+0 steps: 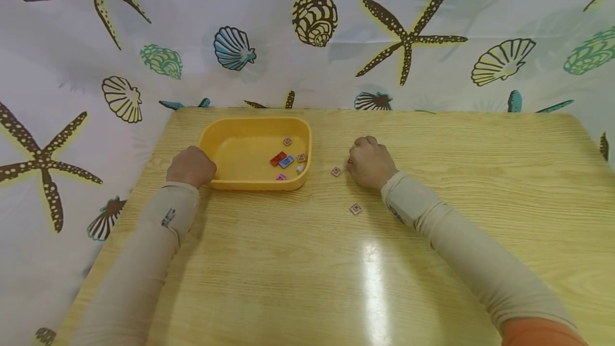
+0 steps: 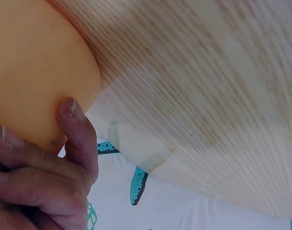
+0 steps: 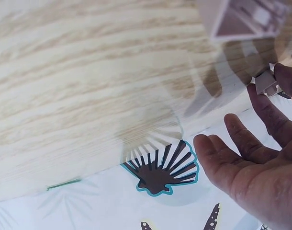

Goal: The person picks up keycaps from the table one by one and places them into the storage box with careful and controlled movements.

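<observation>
Pinkish tile pinched beside orange tray

Right hand [image 1: 370, 164] pinches a small tile [image 3: 265, 84] between fingertips, just right of the orange tray [image 1: 254, 183]. Left hand [image 1: 191, 167] curls against the tray's left wall. Two loose tiles [image 1: 355, 208] lie on the wooden table [image 1: 288, 260] right of the tray; coloured pieces [image 1: 282, 160] sit inside it.

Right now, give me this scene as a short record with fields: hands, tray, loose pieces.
left hand: fingers curled against the yellow tray outer wall
right hand: pinching a small tile on the wooden table
tray contents: several small tiles, a red brick, a blue brick
loose tiles: two on the table near the right hand
</observation>
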`<move>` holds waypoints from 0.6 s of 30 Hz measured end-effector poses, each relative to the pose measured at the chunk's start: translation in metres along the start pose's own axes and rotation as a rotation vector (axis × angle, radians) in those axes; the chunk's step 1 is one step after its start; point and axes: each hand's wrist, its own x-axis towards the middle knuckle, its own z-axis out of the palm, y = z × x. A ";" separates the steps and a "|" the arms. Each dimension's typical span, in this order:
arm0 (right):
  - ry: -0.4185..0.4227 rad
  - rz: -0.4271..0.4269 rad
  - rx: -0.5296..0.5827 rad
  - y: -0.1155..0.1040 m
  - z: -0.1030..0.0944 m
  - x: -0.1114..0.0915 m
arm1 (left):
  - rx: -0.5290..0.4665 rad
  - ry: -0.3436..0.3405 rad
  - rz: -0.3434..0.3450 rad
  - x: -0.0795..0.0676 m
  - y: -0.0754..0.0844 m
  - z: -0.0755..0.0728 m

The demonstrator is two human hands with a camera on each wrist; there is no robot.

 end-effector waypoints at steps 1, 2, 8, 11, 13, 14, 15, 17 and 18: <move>0.002 -0.001 0.001 0.000 0.000 0.000 | 0.002 0.002 -0.002 0.000 0.000 0.000; 0.005 -0.003 0.001 0.000 0.000 0.000 | 0.005 0.004 -0.005 0.000 0.000 0.000; 0.010 -0.005 0.002 0.002 -0.001 -0.002 | 0.008 0.001 -0.005 -0.002 0.001 -0.001; -0.002 -0.001 -0.010 0.004 -0.003 -0.002 | -0.009 0.003 0.004 -0.003 0.001 -0.001; -0.009 0.000 -0.014 0.004 -0.004 -0.003 | -0.020 0.005 0.006 -0.004 0.001 -0.002; -0.010 -0.004 -0.014 0.004 -0.006 -0.003 | -0.026 0.005 0.007 -0.004 0.001 -0.002; -0.008 -0.008 -0.010 0.003 -0.007 -0.002 | -0.027 0.006 0.006 -0.004 0.002 -0.002; -0.003 -0.018 0.000 0.002 -0.011 -0.002 | -0.030 0.004 0.007 -0.004 0.001 -0.002; 0.002 -0.022 0.010 0.000 -0.013 -0.001 | -0.031 0.004 0.009 -0.003 0.001 -0.002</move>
